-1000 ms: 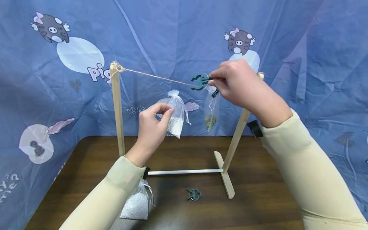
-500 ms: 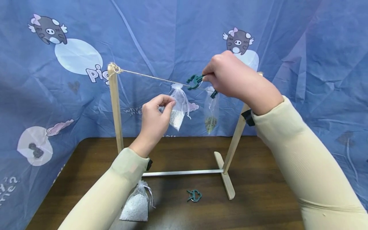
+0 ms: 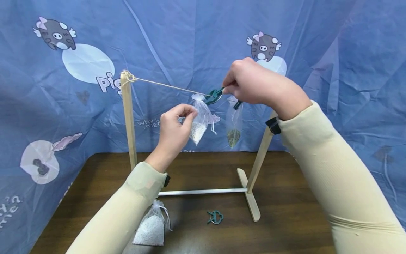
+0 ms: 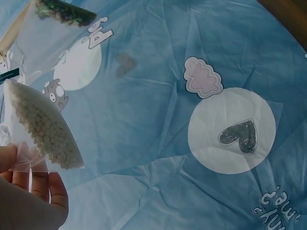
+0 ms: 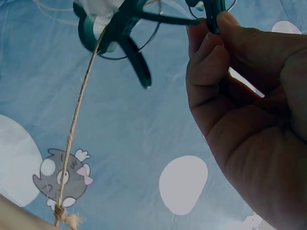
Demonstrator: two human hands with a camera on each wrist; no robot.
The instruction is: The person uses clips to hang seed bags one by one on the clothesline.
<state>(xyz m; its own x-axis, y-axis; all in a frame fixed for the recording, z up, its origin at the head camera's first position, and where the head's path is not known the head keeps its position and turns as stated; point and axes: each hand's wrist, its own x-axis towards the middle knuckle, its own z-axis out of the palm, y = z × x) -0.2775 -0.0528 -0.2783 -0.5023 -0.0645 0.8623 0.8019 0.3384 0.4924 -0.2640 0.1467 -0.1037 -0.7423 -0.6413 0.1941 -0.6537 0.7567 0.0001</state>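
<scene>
My left hand [image 3: 174, 125] pinches the side of a sheer white drawstring pouch [image 3: 199, 121] partly filled with white granules. The left wrist view shows the granules [image 4: 48, 129] above my fingers. My right hand [image 3: 253, 81] holds a green spring clip [image 3: 214, 96] by its handles, pinched between thumb and fingers. Its jaws lie at the twine [image 3: 165, 85], beside the gathered top of the pouch; whether they grip the cloth I cannot tell. To the right, a second pouch [image 3: 233, 130] with greenish-brown contents hangs from the twine by another green clip [image 5: 120, 36].
The twine runs between two wooden posts [image 3: 127, 120], joined below by a white rod [image 3: 203, 192]. On the brown table [image 3: 279, 225] lie a loose green clip [image 3: 215, 217] and another pouch of white granules [image 3: 150, 227]. Behind hangs a blue printed cloth [image 3: 203, 42].
My left hand has raised the pouch to the twine and moved slightly right. My right hand has brought the clip left and down to the pouch's top, and its jaws look narrower.
</scene>
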